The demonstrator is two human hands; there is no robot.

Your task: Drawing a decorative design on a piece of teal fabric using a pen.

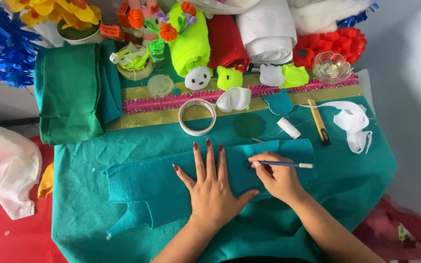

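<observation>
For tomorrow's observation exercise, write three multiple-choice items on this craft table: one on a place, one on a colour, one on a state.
1. Where does the roll of tape lie?
A. on the gold strip beyond the felt piece
B. under the left hand
C. on the red floor

2. What colour is the felt piece under the hands?
A. red
B. teal
C. white

3. How is the left hand placed?
A. clenched in a fist
B. lifted off the table
C. flat, fingers spread, on the felt

Answers:
1 A, the ring sits on the gold strip, away from both hands.
2 B, it matches the teal cloth below.
3 C, the palm presses the felt while the right hand holds a pen to it.
</observation>
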